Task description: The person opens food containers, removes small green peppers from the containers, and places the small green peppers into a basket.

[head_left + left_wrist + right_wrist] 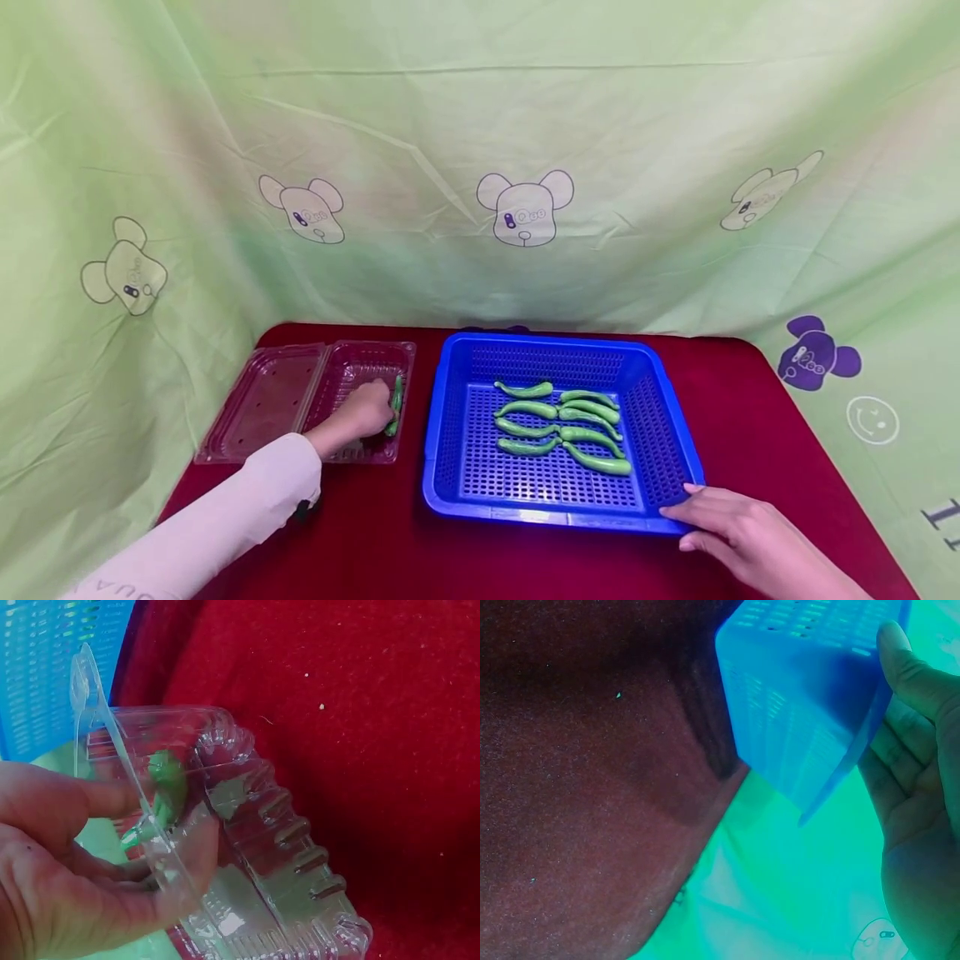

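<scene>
From the head view, my left hand [365, 414] sits inside the clear plastic clamshell box [262, 400] on the left of the red cloth-covered table [390, 542], fingers curled round a small green chili pepper [394, 406] in the box's right-hand half. The box lies open, its lid half flat beside it. Just right of it stands the blue perforated plastic basket [450, 417], with 8 more green chili peppers [558, 421] lying in 2 columns on its floor. My right hand [738, 533] rests against the basket's near right corner, fingers loosely straight, touching the rim without wrapping it. A pale green cloth printed with bear faces [525, 208] hangs behind the table.

From the left wrist view, my left hand [67, 862] pinches the green chili pepper [166, 791] between thumb and fingers, seen through the ribbed clear wall of the clamshell box [285, 840]. The blue basket [45, 667] shows at the upper left, the red table [360, 690] beyond.

From the right wrist view, my right hand [922, 795] lies open, thumb and fingers pressed along the corner of the blue basket [795, 705], above the red table [585, 787].
</scene>
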Tool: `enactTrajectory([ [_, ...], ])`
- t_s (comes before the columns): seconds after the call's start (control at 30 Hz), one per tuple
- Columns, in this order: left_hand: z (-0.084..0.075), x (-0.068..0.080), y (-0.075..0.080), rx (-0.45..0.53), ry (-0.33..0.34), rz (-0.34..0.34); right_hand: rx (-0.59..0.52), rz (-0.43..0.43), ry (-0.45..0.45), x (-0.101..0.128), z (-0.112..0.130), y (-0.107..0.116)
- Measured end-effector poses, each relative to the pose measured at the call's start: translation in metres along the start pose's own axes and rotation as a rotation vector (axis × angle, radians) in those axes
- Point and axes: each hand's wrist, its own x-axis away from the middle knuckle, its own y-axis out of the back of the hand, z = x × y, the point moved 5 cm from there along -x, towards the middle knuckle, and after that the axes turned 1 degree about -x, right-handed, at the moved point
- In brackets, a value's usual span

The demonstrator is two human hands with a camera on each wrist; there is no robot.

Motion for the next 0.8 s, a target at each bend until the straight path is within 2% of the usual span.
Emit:
enactTrajectory([
  [0.17, 0.005, -0.003, -0.002, 0.093, 0.021, 0.003, -0.019, 0.013, -0.016, 0.001, -0.001, -0.001],
  [0.47, 0.007, -0.006, 0.001, 0.068, -0.020, -0.065, -0.031, 0.029, -0.029, 0.002, -0.001, -0.001],
  [0.53, 0.009, -0.009, 0.002, 0.163, 0.008, -0.050, -0.032, 0.036, -0.033, 0.002, -0.002, -0.001],
  [0.7, 0.003, -0.014, 0.017, 0.553, 0.095, -0.009, -0.025, 0.044, -0.039, 0.002, -0.002, -0.001],
  [0.73, -0.001, -0.015, 0.024, 0.588, 0.094, -0.014, -0.026, 0.043, -0.037, 0.002, -0.002, -0.001],
  [0.8, -0.011, -0.016, 0.038, 0.567, 0.055, -0.049, -0.034, 0.040, -0.031, 0.002, -0.003, -0.001],
])
